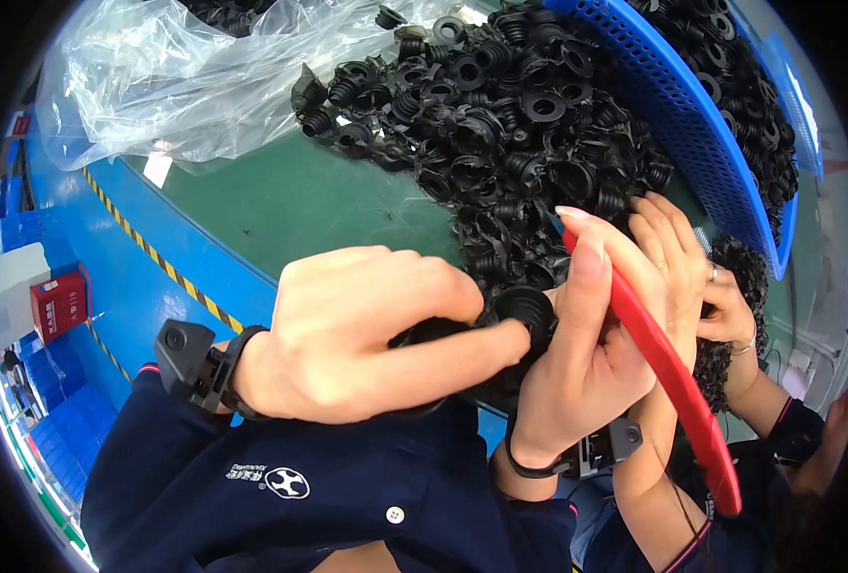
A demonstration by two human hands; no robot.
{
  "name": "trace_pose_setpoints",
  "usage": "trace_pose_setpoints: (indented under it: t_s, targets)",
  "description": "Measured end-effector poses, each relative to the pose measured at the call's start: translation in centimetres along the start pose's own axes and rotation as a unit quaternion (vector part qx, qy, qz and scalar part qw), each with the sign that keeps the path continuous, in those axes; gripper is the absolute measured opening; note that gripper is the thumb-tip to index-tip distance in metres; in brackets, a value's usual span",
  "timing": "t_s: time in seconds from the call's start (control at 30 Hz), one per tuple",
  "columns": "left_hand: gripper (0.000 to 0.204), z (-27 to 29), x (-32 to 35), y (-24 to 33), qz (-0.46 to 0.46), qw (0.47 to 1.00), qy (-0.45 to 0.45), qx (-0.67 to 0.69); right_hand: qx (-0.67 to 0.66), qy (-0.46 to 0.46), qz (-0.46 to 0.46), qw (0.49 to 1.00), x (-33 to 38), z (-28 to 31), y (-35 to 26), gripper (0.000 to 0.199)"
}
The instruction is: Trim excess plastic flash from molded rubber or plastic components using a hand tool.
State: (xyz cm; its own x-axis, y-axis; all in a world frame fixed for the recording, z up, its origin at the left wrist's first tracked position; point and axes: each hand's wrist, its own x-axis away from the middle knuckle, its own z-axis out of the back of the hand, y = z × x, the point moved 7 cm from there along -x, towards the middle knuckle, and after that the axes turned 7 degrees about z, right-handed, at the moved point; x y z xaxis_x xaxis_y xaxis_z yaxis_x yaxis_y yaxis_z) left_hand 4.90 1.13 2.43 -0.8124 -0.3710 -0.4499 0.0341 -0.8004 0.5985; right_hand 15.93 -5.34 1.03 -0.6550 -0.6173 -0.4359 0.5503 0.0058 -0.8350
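Note:
A black ribbed rubber boot [527, 313] sits between my two hands, partly covered by fingers. My left hand [357, 334] is closed round it, thumb and fingers curled on its left side. From the right, my right hand [586, 353] is closed on a long, curved red-handled tool [667, 363]. That tool slants down to the right past my wrist; its working end is mostly hidden behind my fingers, so its kind is unclear. Just beyond my hands lies a big heap of black rubber boots [500, 134], many with ragged flaps of rubber around them.
The heap lies on a green tabletop [328, 210]. A tilted blue perforated basket [672, 76] holds more black parts at the right. Clear plastic bags [194, 86] lie at the far left. Close on my right, a co-worker's hands [667, 244] reach in; black scraps [739, 263] lie beside them.

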Motion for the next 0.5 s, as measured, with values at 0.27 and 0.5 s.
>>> trace_pose_setpoints:
  t_s: [0.27,0.5]
  targets:
    - [0.019,-1.1,-0.4,-2.9,0.205,0.956,-0.033,0.206,-0.111,-0.043,-0.102,0.988,0.3,-1.2,1.8,0.024]
    - [0.022,0.1,-0.5,-3.5,0.201,0.967,0.012,0.157,0.025,-0.040,0.078,0.996,1.2,2.5,0.1,0.016]
